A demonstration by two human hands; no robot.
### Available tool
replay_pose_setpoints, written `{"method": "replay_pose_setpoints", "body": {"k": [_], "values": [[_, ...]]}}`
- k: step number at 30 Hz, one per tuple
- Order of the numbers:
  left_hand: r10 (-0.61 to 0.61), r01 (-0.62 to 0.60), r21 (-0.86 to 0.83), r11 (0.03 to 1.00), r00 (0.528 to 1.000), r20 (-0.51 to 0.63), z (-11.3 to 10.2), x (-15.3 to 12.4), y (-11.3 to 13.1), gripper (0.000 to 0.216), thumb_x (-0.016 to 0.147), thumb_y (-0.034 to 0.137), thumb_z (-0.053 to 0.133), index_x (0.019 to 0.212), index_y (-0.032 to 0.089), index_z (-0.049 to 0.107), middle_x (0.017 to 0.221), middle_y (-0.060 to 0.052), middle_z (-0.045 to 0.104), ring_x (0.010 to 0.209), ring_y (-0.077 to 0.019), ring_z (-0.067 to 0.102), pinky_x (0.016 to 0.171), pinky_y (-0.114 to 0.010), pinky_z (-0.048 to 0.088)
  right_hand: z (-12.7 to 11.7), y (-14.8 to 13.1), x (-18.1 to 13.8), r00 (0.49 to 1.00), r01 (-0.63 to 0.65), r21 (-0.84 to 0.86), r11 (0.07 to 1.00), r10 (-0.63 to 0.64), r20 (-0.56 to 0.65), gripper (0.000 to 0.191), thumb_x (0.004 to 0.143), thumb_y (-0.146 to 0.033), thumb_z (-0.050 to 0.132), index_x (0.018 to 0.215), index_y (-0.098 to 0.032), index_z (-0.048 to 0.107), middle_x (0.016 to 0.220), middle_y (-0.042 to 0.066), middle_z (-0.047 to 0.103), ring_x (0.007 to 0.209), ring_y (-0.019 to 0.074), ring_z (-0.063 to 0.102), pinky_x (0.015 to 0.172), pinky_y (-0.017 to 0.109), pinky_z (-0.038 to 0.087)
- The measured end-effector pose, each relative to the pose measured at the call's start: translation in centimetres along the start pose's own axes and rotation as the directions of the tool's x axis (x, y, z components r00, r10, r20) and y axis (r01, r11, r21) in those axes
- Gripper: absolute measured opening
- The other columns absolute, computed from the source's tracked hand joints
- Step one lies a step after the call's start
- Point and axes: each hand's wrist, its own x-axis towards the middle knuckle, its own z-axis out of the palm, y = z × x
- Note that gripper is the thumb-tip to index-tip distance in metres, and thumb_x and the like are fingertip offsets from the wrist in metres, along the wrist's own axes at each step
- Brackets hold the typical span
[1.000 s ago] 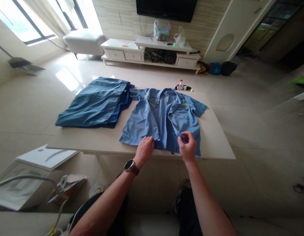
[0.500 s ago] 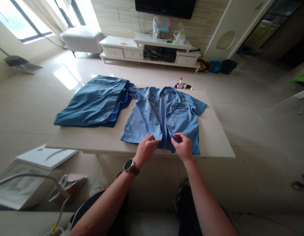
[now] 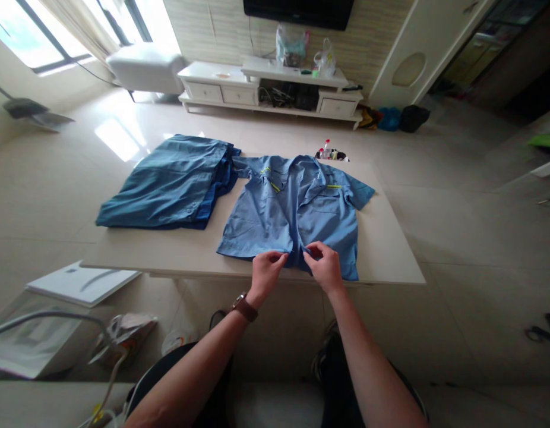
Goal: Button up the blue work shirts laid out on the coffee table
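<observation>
A blue short-sleeved shirt (image 3: 324,217) with yellow trim above its chest pockets lies spread on the table, collar away from me and front unfastened. My left hand (image 3: 266,270), below a wrist watch, pinches the bottom corner of the shirt's left front panel. The matching corner of the right panel is between the thumb and fingers of my right hand (image 3: 324,266). A narrow gap runs between the two front edges, with darker cloth showing inside. To the left, a pile of folded blue garments (image 3: 163,184) rests beside the shirt's sleeve.
The pale table (image 3: 386,249) has its near edge just under my hands. Bottles with red caps (image 3: 327,150) show past its far edge. On the floor at left are a white box (image 3: 79,285) and a plastic pouch (image 3: 126,339). A white TV cabinet (image 3: 206,89) stands against the wall.
My right hand has shifted slightly left with its shirt corner, narrowing the gap between the front edges. My left hand has turned at the wrist and lowered a little.
</observation>
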Motion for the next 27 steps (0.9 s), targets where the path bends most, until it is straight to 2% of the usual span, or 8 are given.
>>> {"method": "replay_pose_setpoints", "body": {"k": [3,7,14,20,27], "values": [[-0.023,0.018,-0.122,0.992,0.999,-0.042,0.3,0.0,-0.2,0.017,0.076,0.032,0.081,0.078,0.016,0.077,0.071,-0.004,0.076,0.065,-0.016,0.069,0.062,-0.023,0.05,0.2,-0.2,-0.1,1.0,0.005,0.004,1.0,-0.005,0.015,0.011,0.079,-0.031,0.064,0.081,-0.021,0.07,0.075,0.003,0.073,0.066,0.0186,0.067,0.069,0.03,0.054],[-0.022,0.019,-0.261,0.965,1.0,-0.009,0.7,-0.2,-0.6,0.035,0.074,0.03,0.083,0.105,0.016,0.074,0.074,-0.002,0.076,0.068,-0.0163,0.072,0.064,-0.024,0.055,0.6,-0.4,-0.3,0.999,0.006,0.009,1.0,-0.006,0.04,0.011,0.081,-0.03,0.063,0.082,-0.022,0.07,0.078,0.004,0.075,0.069,0.0189,0.068,0.07,0.03,0.054],[0.002,0.017,-0.193,0.981,0.995,0.096,1.1,-0.8,-0.7,0.019,0.08,0.029,0.079,0.094,0.018,0.082,0.093,-0.008,0.082,0.085,-0.0226,0.077,0.083,-0.035,0.061,1.6,-0.3,-0.7,0.997,0.015,0.014,1.0,-0.016,0.076,0.008,0.083,-0.028,0.063,0.085,-0.023,0.069,0.079,0.002,0.075,0.071,0.0183,0.07,0.071,0.03,0.055],[-0.026,0.052,-0.228,0.972,0.993,0.117,1.5,-0.5,-1.1,0.03,0.079,0.031,0.079,0.104,0.015,0.081,0.086,-0.008,0.081,0.075,-0.0196,0.074,0.074,-0.031,0.058,1.8,-0.3,-0.7,0.994,0.026,-0.004,1.0,-0.026,0.107,0.008,0.082,-0.026,0.062,0.085,-0.023,0.069,0.08,0.002,0.075,0.072,0.0186,0.071,0.072,0.03,0.056],[-0.008,0.03,-0.181,0.983,0.993,0.12,1.3,-0.4,-1.0,0.021,0.081,0.032,0.076,0.094,0.016,0.082,0.088,-0.008,0.081,0.078,-0.02,0.074,0.075,-0.03,0.056,1.9,0.0,-0.8,0.993,0.028,-0.003,1.0,-0.028,0.118,0.011,0.081,-0.025,0.062,0.089,-0.023,0.069,0.082,0.003,0.076,0.074,0.0189,0.071,0.074,0.031,0.056]]}}
